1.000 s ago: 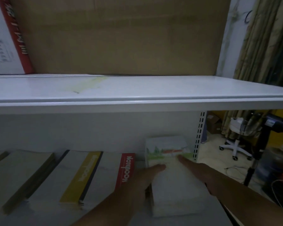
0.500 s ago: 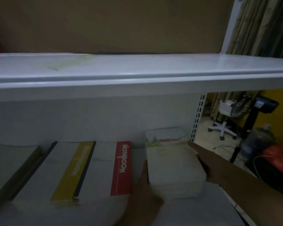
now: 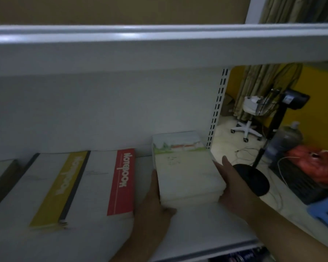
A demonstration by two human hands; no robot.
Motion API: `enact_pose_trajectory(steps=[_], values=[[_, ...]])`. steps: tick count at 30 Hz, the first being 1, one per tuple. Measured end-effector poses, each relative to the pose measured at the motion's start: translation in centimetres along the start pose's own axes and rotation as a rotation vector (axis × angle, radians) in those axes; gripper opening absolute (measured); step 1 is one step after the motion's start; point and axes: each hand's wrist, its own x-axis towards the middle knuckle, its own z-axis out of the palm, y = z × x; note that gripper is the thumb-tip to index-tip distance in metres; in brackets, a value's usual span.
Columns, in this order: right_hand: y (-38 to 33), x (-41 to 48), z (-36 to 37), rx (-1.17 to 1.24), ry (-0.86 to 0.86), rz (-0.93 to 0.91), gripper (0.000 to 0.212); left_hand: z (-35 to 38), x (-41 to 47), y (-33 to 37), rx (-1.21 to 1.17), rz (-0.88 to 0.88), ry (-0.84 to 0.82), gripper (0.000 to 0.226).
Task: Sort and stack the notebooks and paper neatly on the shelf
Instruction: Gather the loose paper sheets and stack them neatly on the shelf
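A stack of white paper pads [image 3: 186, 173], topped by a cover with a green landscape picture, lies at the right end of the white shelf [image 3: 206, 227]. My left hand [image 3: 153, 208] lies along the stack's left side, its thumb bent round the front lower corner. On the stack's right side my right hand [image 3: 233, 184] presses with straight fingers. To the left lie a white notebook with a red "Notebook" band [image 3: 123, 182] and one with a yellow band [image 3: 62, 186], flat and side by side.
A dark-edged notebook [image 3: 2, 178] lies at the far left. The upper shelf board [image 3: 159, 50] hangs low overhead. A slotted upright [image 3: 216, 108] marks the shelf's right end. Beyond it stand a fan with a black base [image 3: 254, 178], a chair [image 3: 246, 127] and a water bottle [image 3: 286, 140].
Both hands have slid from the top of the stack down to its sides. The view has dropped lower under the upper shelf.
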Motion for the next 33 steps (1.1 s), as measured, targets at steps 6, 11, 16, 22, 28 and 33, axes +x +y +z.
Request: enact_pose_trajectory(steps=[6, 11, 16, 22, 28, 33], values=[[0.7, -0.5, -2.2, -1.045, -0.123, -0.21, 0.108, -0.4, 0.7, 0.3, -0.069, -0.089, -0.027, 0.111], [0.1, 0.2, -2.6, -1.023, -0.113, -0.255, 0.083, -0.7, 1.0, 0.4, -0.041, -0.038, -0.011, 0.058], [-0.9, -0.3, -1.9, -1.14, -0.134, -0.237, 0.088, -1.7, 0.9, 1.6, -0.243, -0.119, -0.134, 0.07], [-3.7, -0.3, -1.1, -0.978, -0.231, -0.026, 0.048, -2.2, 1.7, 3.9, -0.165, -0.158, -0.198, 0.083], [-3.5, 0.7, -1.5, -0.991, -0.198, -0.064, 0.045, -1.0, 1.8, 3.6, -0.173, -0.174, -0.09, 0.079], [-1.9, 0.5, -3.2, -1.053, -0.24, -0.175, 0.055, 0.1, 0.3, 1.8, -0.255, -0.133, 0.038, 0.071]])
